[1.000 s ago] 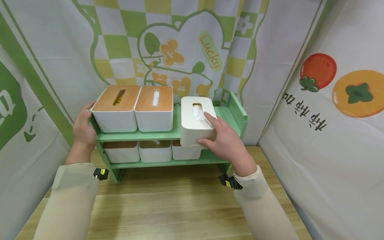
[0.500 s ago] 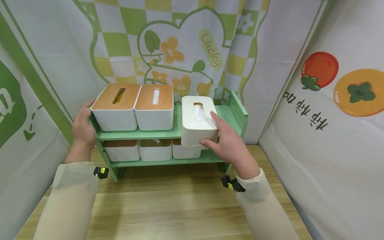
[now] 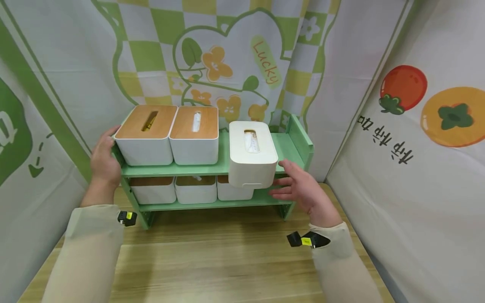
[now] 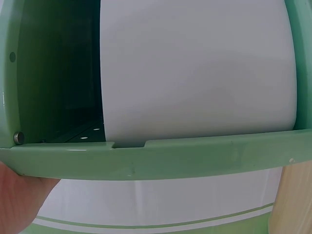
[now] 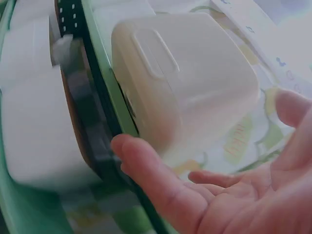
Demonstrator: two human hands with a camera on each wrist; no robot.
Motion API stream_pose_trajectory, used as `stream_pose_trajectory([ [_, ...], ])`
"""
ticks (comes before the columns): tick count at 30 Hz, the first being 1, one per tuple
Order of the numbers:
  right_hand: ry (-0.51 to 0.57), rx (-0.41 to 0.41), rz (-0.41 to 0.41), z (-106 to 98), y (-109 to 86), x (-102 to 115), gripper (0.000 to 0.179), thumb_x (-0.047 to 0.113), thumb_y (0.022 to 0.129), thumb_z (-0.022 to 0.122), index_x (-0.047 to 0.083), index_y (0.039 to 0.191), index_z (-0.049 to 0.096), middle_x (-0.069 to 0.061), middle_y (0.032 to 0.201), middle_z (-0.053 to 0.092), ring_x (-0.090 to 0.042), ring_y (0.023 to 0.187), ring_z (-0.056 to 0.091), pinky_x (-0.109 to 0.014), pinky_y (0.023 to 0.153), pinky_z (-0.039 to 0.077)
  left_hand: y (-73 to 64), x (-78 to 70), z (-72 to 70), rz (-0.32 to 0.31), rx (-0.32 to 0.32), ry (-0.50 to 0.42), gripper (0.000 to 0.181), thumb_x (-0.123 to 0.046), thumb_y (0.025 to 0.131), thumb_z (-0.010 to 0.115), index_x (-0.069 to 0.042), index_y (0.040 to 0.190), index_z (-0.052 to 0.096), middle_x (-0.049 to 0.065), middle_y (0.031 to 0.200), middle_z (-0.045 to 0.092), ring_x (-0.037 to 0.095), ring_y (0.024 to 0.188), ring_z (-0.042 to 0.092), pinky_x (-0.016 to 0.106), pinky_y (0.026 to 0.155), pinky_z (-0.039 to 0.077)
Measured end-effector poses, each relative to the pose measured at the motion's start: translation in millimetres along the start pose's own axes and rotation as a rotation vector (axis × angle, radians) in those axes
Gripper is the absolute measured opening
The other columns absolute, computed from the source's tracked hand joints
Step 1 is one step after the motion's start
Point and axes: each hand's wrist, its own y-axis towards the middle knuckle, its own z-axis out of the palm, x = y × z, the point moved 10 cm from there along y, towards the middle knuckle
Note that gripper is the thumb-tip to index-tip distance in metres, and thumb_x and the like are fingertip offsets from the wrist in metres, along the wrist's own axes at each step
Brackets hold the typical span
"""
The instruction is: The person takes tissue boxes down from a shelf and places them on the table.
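A cream-white tissue box [image 3: 253, 143] with an oblong slot in its lid stands on the upper tier of a green two-tier rack [image 3: 223, 170]. Its front part juts past the tier's front edge. Right beside it, my right hand [image 3: 305, 189] has its fingers spread and grips nothing; in the right wrist view the hand's fingers [image 5: 151, 170] reach below the box. My left hand [image 3: 106, 164] rests against the rack's left end, beside the leftmost wood-lidded tissue box [image 3: 145, 145]. The left wrist view shows part of that hand at the outer face of the green side panel [image 4: 170, 161].
A second wood-lidded box [image 3: 194, 147] fills the upper tier between the leftmost box and the cream one. Below, three white boxes [image 3: 196, 195] stand on the lower tier. The rack has a raised right end panel [image 3: 302, 143] and stands on a wooden table [image 3: 212, 252].
My right hand has let go of the cream tissue box and drawn back to the right and down. The box shifted slightly right before that. My left hand stays at the rack.
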Motion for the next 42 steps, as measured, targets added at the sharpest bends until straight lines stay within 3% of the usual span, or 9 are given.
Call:
stream_pose_trajectory([
  [4, 0.232, 0.087, 0.058, 12.4, 7.3, -5.2, 0.082, 0.062, 0.099, 0.045, 0.009, 0.157, 0.019, -0.039, 0.14, 0.038, -0.059, 0.121, 0.046, -0.052, 0.093, 0.049, -0.8, -0.6, 0.3, -0.002, 0.004, -0.014, 0.055, -0.036, 0.106, 0.017, -0.025, 0.153, 0.044, -0.002, 0.157, 0.037, 0.013, 0.142, 0.025, 0.033, 0.115, 0.011],
  [9, 0.357, 0.096, 0.09, 23.4, 15.8, -5.2, 0.078, 0.059, 0.097, 0.053, 0.017, 0.156, 0.022, -0.036, 0.14, 0.037, -0.055, 0.117, 0.051, -0.058, 0.093, 0.047, -1.3, -0.4, 0.3, -0.005, 0.008, -0.011, 0.055, -0.036, 0.106, 0.017, -0.024, 0.153, 0.043, -0.002, 0.157, 0.036, 0.013, 0.142, 0.025, 0.033, 0.115, 0.011],
  [13, 0.344, 0.086, 0.072, 24.8, 17.9, -2.5, 0.069, 0.051, 0.099, 0.055, 0.021, 0.156, 0.028, -0.033, 0.137, 0.043, -0.046, 0.104, 0.062, -0.056, 0.089, 0.05, -0.3, 0.6, 0.0, -0.012, 0.017, 0.001, 0.055, -0.036, 0.106, 0.016, -0.025, 0.154, 0.041, -0.002, 0.158, 0.035, 0.016, 0.144, 0.024, 0.035, 0.116, 0.01],
  [18, 0.329, 0.094, 0.051, 25.1, 11.9, -1.2, 0.06, 0.043, 0.103, 0.048, 0.015, 0.153, 0.031, -0.031, 0.135, 0.044, -0.045, 0.095, 0.066, -0.059, 0.089, 0.049, 0.8, -1.2, -2.1, -0.013, 0.017, 0.008, 0.055, -0.036, 0.106, 0.016, -0.025, 0.154, 0.041, -0.002, 0.158, 0.034, 0.016, 0.144, 0.024, 0.035, 0.116, 0.011],
  [22, 0.312, 0.103, 0.055, 25.5, 7.6, 0.6, 0.062, 0.047, 0.102, 0.048, 0.013, 0.151, 0.032, -0.031, 0.135, 0.044, -0.046, 0.1, 0.065, -0.062, 0.09, 0.047, 0.3, -3.8, -3.3, -0.007, 0.011, 0.018, 0.056, -0.035, 0.106, 0.016, -0.024, 0.154, 0.042, -0.002, 0.158, 0.035, 0.016, 0.143, 0.025, 0.034, 0.115, 0.013],
  [28, 0.277, 0.094, 0.125, 21.6, 11.4, 4.1, 0.074, 0.054, 0.099, 0.052, 0.01, 0.153, 0.029, -0.03, 0.139, 0.045, -0.043, 0.118, 0.056, -0.064, 0.098, 0.039, 0.0, -1.0, -1.4, -0.024, 0.015, 0.009, 0.055, -0.036, 0.106, 0.016, -0.026, 0.154, 0.042, -0.002, 0.158, 0.035, 0.016, 0.143, 0.025, 0.035, 0.116, 0.012],
  [35, 0.209, 0.054, 0.209, 13.5, 21.4, 5.4, 0.072, 0.051, 0.096, 0.06, 0.005, 0.146, 0.036, -0.03, 0.129, 0.056, -0.042, 0.108, 0.062, -0.054, 0.089, 0.05, -0.2, -2.6, -0.9, -0.015, 0.014, 0.031, 0.055, -0.038, 0.106, 0.016, -0.029, 0.153, 0.042, -0.004, 0.157, 0.035, 0.015, 0.143, 0.025, 0.034, 0.115, 0.013],
  [42, 0.186, 0.044, 0.196, 11.4, 25.1, 5.5, 0.066, 0.038, 0.094, 0.063, 0.006, 0.144, 0.035, -0.032, 0.124, 0.057, -0.042, 0.103, 0.063, -0.056, 0.085, 0.052, -0.7, -1.4, -1.3, -0.002, 0.008, 0.026, 0.055, -0.035, 0.105, 0.017, -0.026, 0.153, 0.043, -0.003, 0.157, 0.037, 0.014, 0.142, 0.027, 0.033, 0.115, 0.014],
])
